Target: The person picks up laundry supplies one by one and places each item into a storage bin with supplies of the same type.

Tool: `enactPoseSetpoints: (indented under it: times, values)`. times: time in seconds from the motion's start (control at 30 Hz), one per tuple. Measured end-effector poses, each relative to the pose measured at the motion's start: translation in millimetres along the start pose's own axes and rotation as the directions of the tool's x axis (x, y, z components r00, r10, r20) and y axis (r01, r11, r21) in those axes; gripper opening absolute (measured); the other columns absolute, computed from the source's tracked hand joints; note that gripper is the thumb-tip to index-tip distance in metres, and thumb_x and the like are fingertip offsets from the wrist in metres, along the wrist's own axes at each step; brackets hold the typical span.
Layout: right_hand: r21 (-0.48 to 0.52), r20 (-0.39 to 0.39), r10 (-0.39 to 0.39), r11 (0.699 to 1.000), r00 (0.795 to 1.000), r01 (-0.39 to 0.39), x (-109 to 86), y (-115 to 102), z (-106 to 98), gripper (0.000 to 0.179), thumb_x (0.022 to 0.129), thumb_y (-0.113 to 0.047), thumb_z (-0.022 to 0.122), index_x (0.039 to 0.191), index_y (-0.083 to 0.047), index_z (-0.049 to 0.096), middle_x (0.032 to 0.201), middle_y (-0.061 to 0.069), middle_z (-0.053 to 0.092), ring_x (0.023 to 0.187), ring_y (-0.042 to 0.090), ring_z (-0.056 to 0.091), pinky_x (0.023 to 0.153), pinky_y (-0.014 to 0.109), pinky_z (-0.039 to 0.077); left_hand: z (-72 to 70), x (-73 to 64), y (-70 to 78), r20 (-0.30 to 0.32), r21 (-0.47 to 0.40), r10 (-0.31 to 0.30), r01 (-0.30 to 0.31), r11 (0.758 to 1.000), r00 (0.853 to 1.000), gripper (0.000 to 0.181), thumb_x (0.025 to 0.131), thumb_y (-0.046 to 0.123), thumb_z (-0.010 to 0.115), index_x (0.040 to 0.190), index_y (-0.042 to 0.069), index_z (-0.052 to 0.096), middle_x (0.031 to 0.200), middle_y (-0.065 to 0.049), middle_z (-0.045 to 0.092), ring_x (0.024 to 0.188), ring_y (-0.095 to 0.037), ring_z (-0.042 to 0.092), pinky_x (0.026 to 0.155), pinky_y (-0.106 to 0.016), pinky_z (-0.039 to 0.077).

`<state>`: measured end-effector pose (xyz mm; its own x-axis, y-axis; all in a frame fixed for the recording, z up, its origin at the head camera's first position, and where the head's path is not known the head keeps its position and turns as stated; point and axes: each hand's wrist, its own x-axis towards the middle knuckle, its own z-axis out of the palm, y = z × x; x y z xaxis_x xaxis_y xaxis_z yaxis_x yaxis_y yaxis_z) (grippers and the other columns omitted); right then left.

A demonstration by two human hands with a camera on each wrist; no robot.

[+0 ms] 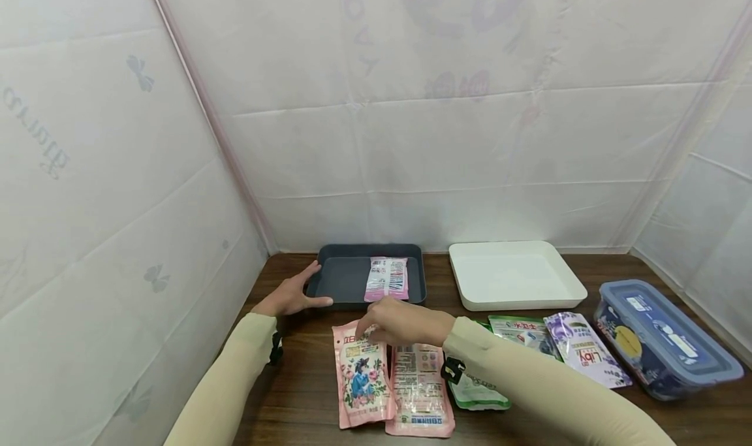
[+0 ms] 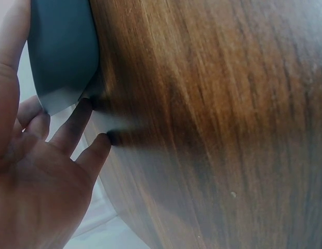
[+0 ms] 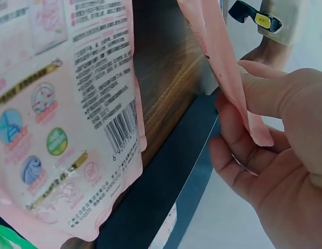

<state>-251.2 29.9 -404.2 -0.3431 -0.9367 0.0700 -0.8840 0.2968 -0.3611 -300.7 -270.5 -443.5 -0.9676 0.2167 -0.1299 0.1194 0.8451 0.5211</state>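
Note:
My left hand (image 1: 294, 294), fingers spread and fairly straight, rests against the left side of a dark grey tray (image 1: 342, 276). Inside that tray, toward the right, lies a pink and white pouch (image 1: 388, 277). Between thumb and fingers, my right hand (image 1: 405, 322) pinches the top edge of a pink detergent pouch (image 1: 363, 387) with a floral print. The right wrist view shows this pouch (image 3: 218, 49) seen edge-on in the fingers. Beside it a second pink pouch (image 1: 420, 394) lies on the table with its printed text up, partly under the right hand.
A white tray (image 1: 517, 276) stands at the back right. Green pouches (image 1: 478, 394) lie partly hidden under the right forearm. Further right are a purple pouch (image 1: 587, 351) and a blue-lidded plastic box (image 1: 670, 335). White sheeting (image 1: 382, 159) hangs behind and at both sides.

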Motion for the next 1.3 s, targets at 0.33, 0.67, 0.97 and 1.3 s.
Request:
enactPoseSetpoints:
  times: [0.33,0.67,0.97,1.3]
  values:
    - [0.020,-0.054,-0.035,0.999,0.998,0.036,0.8,-5.5,-6.4,0.016,0.100,-0.008,0.068,0.106,-0.014,0.082,0.104,-0.007,0.078,0.092,-0.005,0.067,0.082,0.008,0.050,0.1,1.6,-0.9,-0.002,0.004,-0.010,0.010,1.000,1.000,0.108,0.086,0.055,0.080,0.164,0.005,0.023,0.170,-0.020,0.012,0.150,-0.049,0.026,0.114,-0.066,0.030]
    - [0.054,-0.052,-0.050,0.997,0.997,0.052,-3.2,-10.4,-14.0,0.017,0.101,-0.008,0.067,0.107,-0.013,0.081,0.103,-0.007,0.077,0.089,-0.008,0.066,0.081,0.008,0.050,-1.0,0.2,-0.5,0.008,0.008,-0.009,0.008,1.000,1.000,0.110,0.086,0.057,0.078,0.164,0.006,0.020,0.170,-0.020,0.010,0.150,-0.049,0.025,0.115,-0.066,0.030]
    - [0.096,-0.071,-0.074,0.992,0.995,0.081,-4.0,-14.4,-17.7,0.017,0.101,-0.007,0.066,0.108,-0.012,0.081,0.105,-0.005,0.078,0.091,-0.006,0.067,0.083,0.009,0.050,-2.2,-0.1,0.5,0.009,0.005,-0.018,0.018,1.000,1.000,0.111,0.085,0.059,0.078,0.164,0.006,0.021,0.170,-0.021,0.011,0.150,-0.050,0.024,0.115,-0.066,0.029]
    - [0.114,-0.093,-0.107,0.987,0.990,0.117,-3.1,-19.9,-20.3,0.018,0.102,-0.008,0.065,0.107,-0.014,0.081,0.104,-0.006,0.078,0.089,-0.010,0.066,0.079,0.009,0.051,-0.5,2.1,-1.9,0.008,0.009,-0.012,0.012,1.000,1.000,0.108,0.086,0.057,0.079,0.164,0.006,0.023,0.171,-0.019,0.011,0.150,-0.049,0.024,0.116,-0.066,0.028]
